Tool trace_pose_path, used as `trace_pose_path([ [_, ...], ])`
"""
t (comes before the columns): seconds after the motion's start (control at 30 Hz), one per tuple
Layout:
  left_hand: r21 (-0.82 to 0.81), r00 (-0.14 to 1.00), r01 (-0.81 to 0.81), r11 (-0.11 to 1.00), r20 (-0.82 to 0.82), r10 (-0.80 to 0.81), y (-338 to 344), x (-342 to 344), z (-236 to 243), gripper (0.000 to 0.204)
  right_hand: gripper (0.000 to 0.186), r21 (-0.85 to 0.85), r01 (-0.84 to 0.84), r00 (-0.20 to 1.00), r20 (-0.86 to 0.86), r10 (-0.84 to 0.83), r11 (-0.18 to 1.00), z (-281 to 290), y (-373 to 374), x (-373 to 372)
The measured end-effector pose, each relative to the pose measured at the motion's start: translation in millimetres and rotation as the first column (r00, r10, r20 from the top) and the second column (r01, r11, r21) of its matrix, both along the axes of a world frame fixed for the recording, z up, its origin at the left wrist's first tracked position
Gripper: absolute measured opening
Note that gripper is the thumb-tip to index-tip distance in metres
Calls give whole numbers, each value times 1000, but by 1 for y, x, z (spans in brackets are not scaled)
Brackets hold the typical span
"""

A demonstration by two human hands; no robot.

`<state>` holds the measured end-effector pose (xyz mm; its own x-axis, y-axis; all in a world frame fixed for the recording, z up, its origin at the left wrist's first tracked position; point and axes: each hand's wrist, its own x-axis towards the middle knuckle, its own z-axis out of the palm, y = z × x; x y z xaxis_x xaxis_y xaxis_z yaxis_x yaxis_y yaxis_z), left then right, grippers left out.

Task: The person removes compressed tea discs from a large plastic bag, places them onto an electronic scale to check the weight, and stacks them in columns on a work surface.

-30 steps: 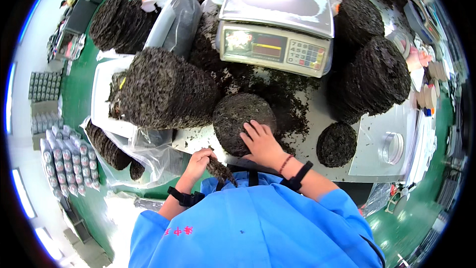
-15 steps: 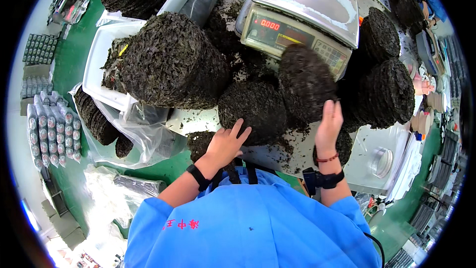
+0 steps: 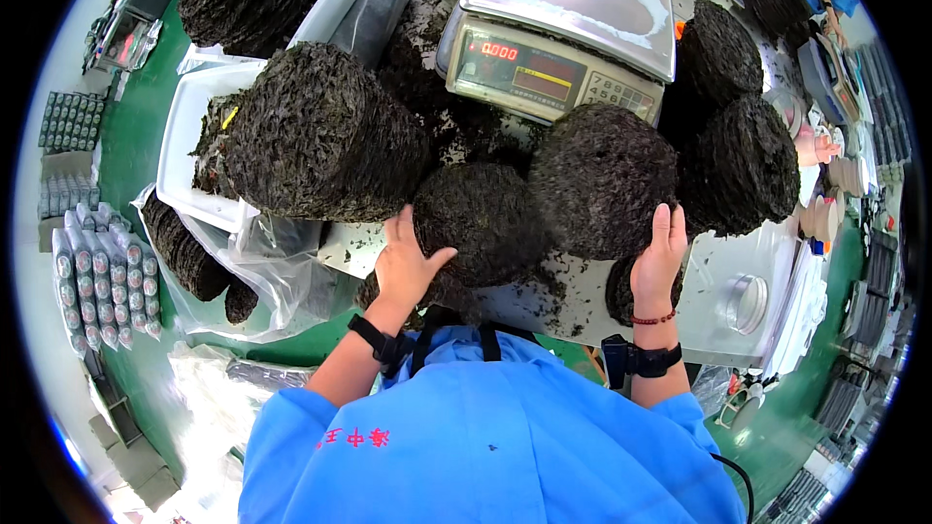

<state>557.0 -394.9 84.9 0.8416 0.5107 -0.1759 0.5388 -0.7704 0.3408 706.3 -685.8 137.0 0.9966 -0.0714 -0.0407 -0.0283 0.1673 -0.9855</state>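
A round, dark cake of dried seaweed lies in front of the scale, its broad face turned toward me. Against its right edge rests my right hand, fingers straight and not wrapped round it. Just left of that cake is a second dark seaweed cake, partly blurred. My left hand is at this one's left edge, thumb spread away from the fingers, holding nothing. A large stack of seaweed cakes stands beyond my left hand. The digital scale carries no seaweed on its metal pan.
More seaweed stacks stand to the right of the scale. At left are a white tub and a clear plastic bag with dark seaweed. Loose flakes litter the table. Packed goods stand on the green floor at far left.
The right-hand cake has turned from a tilted, narrow look to showing its full round face. My left hand has shifted left, off the other cake's face to its edge.
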Motion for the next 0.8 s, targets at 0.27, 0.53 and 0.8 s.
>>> trace_pose_path([
  [0.27,-21,1000,-13,1000,-22,13,-10,6,-5,70,28,412,-194,875,-339,347,891,-57,36,-16],
  [0.53,-928,949,-22,373,98,300,15,6,-6,11,33,-338,-249,955,-244,172,907,-112,68,-26],
  [0.8,-990,992,61,127,74,101,10,14,38,45,85,-612,-663,565,-32,824,431,-2,77,-54],
])
